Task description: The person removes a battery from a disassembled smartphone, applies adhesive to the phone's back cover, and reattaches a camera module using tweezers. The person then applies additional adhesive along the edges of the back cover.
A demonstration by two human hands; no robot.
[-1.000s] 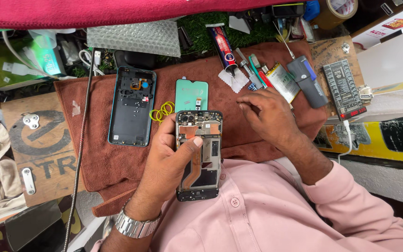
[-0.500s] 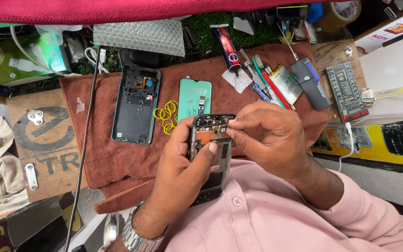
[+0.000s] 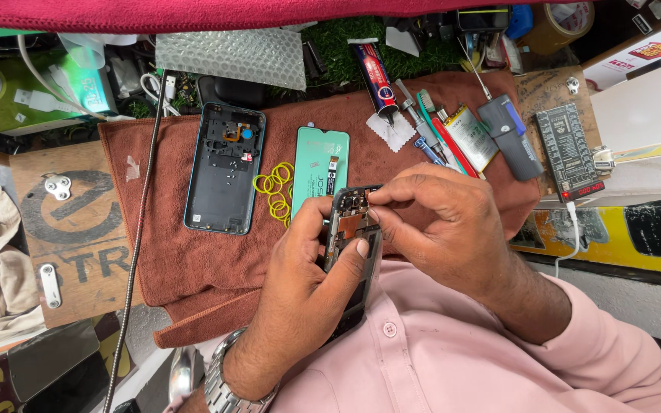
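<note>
Right hand (image 3: 441, 226) now raised off the brown towel (image 3: 193, 260) — pinching the opened phone's (image 3: 352, 237) top edge, left hand (image 3: 311, 287) grasping the phone, yellow rubber bands (image 3: 273, 187) just beside it.

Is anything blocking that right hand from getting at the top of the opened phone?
Nothing visible does. The right hand already has its fingertips on the top end of the opened phone, which the left hand holds above the brown cloth.
</note>
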